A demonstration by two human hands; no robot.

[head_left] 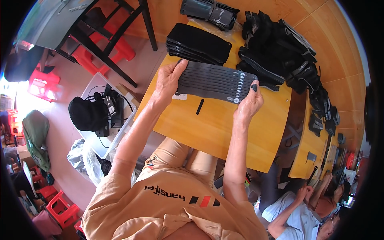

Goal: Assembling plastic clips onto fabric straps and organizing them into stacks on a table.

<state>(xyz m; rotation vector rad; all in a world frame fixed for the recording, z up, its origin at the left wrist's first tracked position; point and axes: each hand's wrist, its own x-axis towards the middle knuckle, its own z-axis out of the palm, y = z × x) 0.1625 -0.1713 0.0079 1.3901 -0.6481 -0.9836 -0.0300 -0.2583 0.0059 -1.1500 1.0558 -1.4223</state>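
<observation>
A fanned stack of dark grey flat fabric pieces [212, 82], with white marks along its right end, is stretched between my two hands above the yellow table [180, 128]. My left hand [169, 82] grips the left end, thumb on top. At the right end, my right hand [249, 104] is closed on the edge, its thumb over the marked side. Just beyond lies a pile of black pads [199, 42]. A short black strip [200, 107] rests on the tabletop below the stack, and a small white label [180, 97] shows near my left hand.
A strapped dark bundle [210, 15] and a heap of black goods [276, 48] line the far side. Left stands a clear plastic bin [134, 110] with a black cap [86, 112] and cables. Red stools [63, 210] and co-workers [292, 212] are nearby.
</observation>
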